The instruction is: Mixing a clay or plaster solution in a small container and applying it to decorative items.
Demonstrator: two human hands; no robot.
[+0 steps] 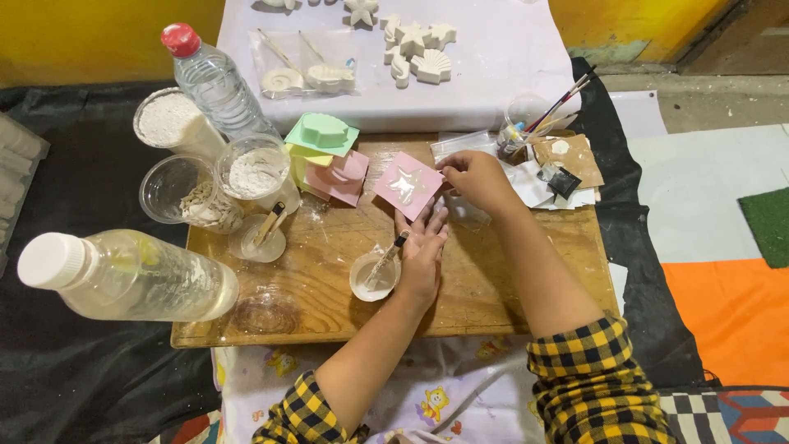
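A pink square mould (408,186) with a star-shaped hollow full of white plaster rests tilted on the fingertips of my left hand (421,251), palm up over the wooden board (509,288). My right hand (477,179) pinches the mould's right corner. Beside my left hand sits a small white cup (371,276) of wet plaster with a stick (386,256) leaning in it. A stack of green, yellow and pink moulds (329,156) stands just left of the held mould.
Cups of white powder (253,171), a cup of shells (197,201), two clear bottles (215,82) (131,275) crowd the left. Finished white plaster shapes (415,49) lie on a white sheet at the back. A cup of brushes (526,119) and papers sit at the right.
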